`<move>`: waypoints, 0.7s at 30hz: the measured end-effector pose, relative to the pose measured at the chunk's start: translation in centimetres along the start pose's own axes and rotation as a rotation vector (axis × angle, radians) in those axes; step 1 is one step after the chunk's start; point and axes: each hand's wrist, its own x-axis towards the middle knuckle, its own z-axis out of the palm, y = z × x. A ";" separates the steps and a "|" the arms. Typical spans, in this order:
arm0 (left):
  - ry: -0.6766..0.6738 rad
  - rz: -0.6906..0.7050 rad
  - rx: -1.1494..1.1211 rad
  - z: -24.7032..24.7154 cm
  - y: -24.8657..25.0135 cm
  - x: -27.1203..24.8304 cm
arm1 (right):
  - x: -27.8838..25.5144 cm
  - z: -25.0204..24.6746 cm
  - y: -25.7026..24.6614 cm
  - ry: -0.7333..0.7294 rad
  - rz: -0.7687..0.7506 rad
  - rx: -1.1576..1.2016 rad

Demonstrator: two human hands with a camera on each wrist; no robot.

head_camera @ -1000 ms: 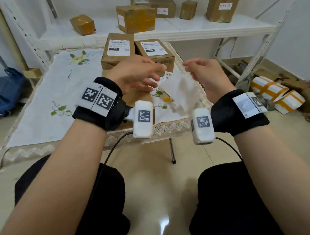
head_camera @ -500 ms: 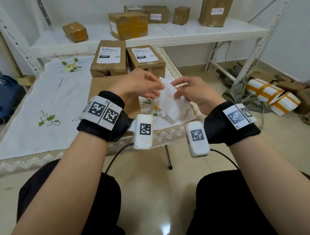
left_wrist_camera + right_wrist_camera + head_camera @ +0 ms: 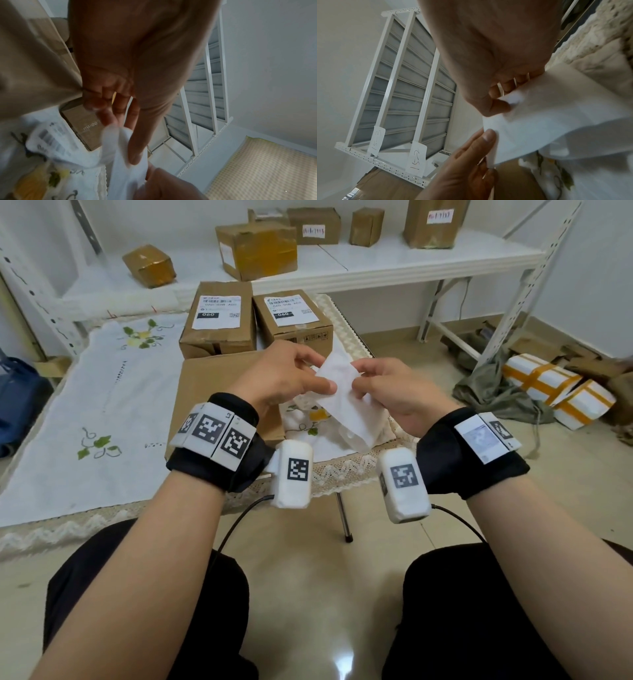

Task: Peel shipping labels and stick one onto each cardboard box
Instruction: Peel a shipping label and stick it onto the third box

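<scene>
Tablecloth [image 3: 102, 392]: lay across the left of the head view, white with embroidered flowers.
Labelled boxes: two cardboard boxes stood side by side at upper centre, the left box [image 3: 219, 337] and the right box [image 3: 298, 326], each with a printed label on top.
Unlabelled box [image 3: 202, 392]: sat at centre left, just in front of that pair, its bare brown top partly hidden by the left wrist.
Left hand [image 3: 277, 378]: thumb and fingertips pinched the upper left edge of the label sheet.
Label sheet [image 3: 346, 402]: white, held in the air at centre between both hands, above the table's near edge (whether label and backing had begun to part could not be told).
Right hand [image 3: 390, 395]: thumb and fingers pinched the sheet's upper right edge, close to the left hand.
Shelf [image 3: 376, 261]: ran along the top, carrying more boxes.
Risk: a hurried pull could tear the label or fold its sticky side onto itself; a loose corner could catch on a finger, leaving it creased or crooked on the bare box.
</scene>
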 end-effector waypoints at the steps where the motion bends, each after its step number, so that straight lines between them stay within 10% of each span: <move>1: 0.011 0.009 -0.017 0.1 0.0 0.1 | -0.1 0.1 -0.1 -0.005 -0.001 0.006; 21: 0.085 0.202 -0.057 -0.6 -0.9 0.1 | -0.5 0.8 -0.5 -0.086 -0.087 0.205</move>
